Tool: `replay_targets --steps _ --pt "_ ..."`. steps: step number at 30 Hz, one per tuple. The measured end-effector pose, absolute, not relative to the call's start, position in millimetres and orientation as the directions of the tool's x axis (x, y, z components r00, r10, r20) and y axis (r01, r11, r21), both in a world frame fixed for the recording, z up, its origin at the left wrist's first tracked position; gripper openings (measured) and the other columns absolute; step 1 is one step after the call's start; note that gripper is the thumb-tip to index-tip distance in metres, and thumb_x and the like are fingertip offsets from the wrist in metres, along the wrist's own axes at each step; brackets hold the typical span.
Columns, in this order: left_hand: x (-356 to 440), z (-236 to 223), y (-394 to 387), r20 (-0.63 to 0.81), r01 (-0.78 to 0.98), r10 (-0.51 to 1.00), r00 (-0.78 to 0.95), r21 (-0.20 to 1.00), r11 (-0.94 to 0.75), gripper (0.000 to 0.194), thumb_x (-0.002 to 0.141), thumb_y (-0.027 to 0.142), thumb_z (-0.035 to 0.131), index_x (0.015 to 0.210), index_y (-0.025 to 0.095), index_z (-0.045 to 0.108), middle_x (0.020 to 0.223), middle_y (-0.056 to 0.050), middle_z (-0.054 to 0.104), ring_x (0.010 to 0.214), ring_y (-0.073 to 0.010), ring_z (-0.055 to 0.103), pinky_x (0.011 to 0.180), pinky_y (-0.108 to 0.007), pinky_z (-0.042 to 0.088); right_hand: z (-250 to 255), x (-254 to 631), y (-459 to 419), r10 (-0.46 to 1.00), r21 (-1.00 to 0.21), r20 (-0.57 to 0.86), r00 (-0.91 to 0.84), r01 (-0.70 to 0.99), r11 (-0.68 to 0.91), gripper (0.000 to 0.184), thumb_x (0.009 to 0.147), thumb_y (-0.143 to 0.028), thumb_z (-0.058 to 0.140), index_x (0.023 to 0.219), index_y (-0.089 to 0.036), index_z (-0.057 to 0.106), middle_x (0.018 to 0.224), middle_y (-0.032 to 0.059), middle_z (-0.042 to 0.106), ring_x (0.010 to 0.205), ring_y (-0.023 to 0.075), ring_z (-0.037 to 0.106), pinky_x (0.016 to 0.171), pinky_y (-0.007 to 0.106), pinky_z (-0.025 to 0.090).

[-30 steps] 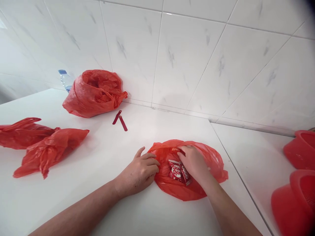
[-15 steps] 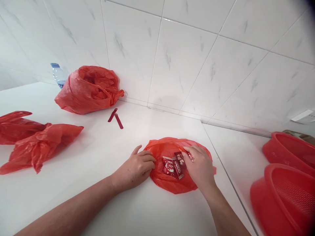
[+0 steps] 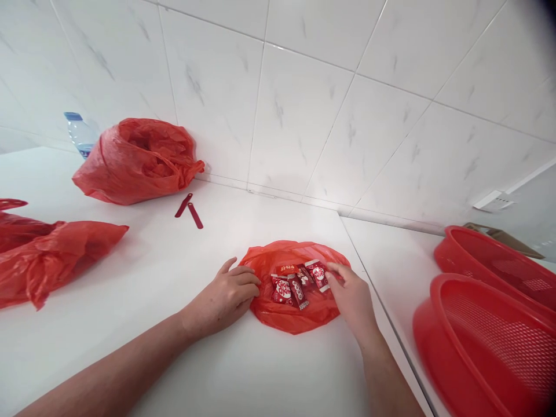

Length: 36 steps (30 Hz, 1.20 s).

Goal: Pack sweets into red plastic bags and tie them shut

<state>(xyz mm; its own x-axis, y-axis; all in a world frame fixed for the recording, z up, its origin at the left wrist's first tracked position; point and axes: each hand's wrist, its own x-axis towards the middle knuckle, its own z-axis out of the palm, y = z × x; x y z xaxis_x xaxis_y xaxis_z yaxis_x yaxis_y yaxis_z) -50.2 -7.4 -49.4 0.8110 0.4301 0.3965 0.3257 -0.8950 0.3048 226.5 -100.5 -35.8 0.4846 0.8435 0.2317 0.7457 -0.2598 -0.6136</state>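
Note:
An opened red plastic bag (image 3: pixel 295 324) lies spread on the white table. Several small snack packets rest inside: a red-and-white packet (image 3: pixel 282 289), a narrow dark red packet (image 3: pixel 298 291) leaning beside it, an orange-red packet (image 3: pixel 286 270) behind, and another red-and-white packet (image 3: pixel 318 275) at the right. My left hand (image 3: pixel 232 295) has its curled fingers on the bag's left rim, thumb stretched away. At the right rim is my right hand (image 3: pixel 351 292), thumb and fingers closed on the plastic, with fingertips close to the right packet.
A full red plastic bag (image 3: pixel 134 168) stands by the tiled wall, a clear bottle (image 3: pixel 80 136) behind it. Another red bag (image 3: pixel 65 249) lies at left. Two dark red strips (image 3: pixel 191 211) lie mid-table. Red baskets (image 3: pixel 452 341) stand at right, past the table seam.
My right hand has moved off the packets toward the bag's right rim, uncovering the right red-and-white packet. My left hand stays at the left rim. The view has swung slightly right.

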Motion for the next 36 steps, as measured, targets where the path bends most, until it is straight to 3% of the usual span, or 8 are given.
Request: replay_targets --steps 6,12,25,36 --pt "-47.8 -46.4 -10.0 0.399 0.333 0.441 0.804 0.313 -0.889 0.026 0.086 0.008 0.042 0.084 0.023 0.063 0.096 0.000 0.068 0.095 -0.0136 0.060 0.108 -0.045 0.020 -44.9 223.5 -95.7 0.896 -0.489 0.189 0.402 0.830 -0.269 0.040 0.082 -0.030 0.048 0.121 -0.025 0.056 0.119 0.0041 0.061 0.102 0.0205 0.059 0.085 0.037 0.049" --pt "-46.0 -48.7 -9.0 0.389 0.334 0.434 0.812 0.301 -0.893 0.026 0.086 0.009 0.042 0.084 0.023 0.064 0.097 0.000 0.068 0.094 -0.0139 0.060 0.108 -0.045 0.021 -49.6 221.6 -92.7 0.882 -0.416 0.176 0.437 0.845 -0.336 0.045 0.080 -0.028 0.049 0.126 -0.027 0.052 0.118 0.0039 0.060 0.108 0.0235 0.055 0.085 0.038 0.048" --pt "-49.6 -51.0 -5.5 0.326 0.344 0.445 0.834 0.324 -0.882 0.025 0.088 0.011 0.041 0.088 0.025 0.062 0.100 0.002 0.066 0.099 -0.0139 0.058 0.107 -0.044 0.019 -46.3 216.5 -93.6 0.811 -0.539 0.283 0.512 0.784 -0.307 0.036 0.085 -0.032 0.045 0.118 -0.027 0.056 0.115 0.0003 0.062 0.101 0.0185 0.058 0.086 0.033 0.046" --pt "-49.6 -48.0 -3.8 0.280 0.359 0.466 0.839 0.359 -0.862 0.026 0.090 0.013 0.040 0.090 0.026 0.062 0.103 0.002 0.065 0.098 -0.0127 0.058 0.107 -0.043 0.018 -49.4 226.8 -93.0 0.786 -0.666 0.298 0.541 0.708 -0.235 0.034 0.085 -0.038 0.047 0.114 -0.026 0.061 0.114 0.0023 0.064 0.105 0.0202 0.058 0.090 0.035 0.045"
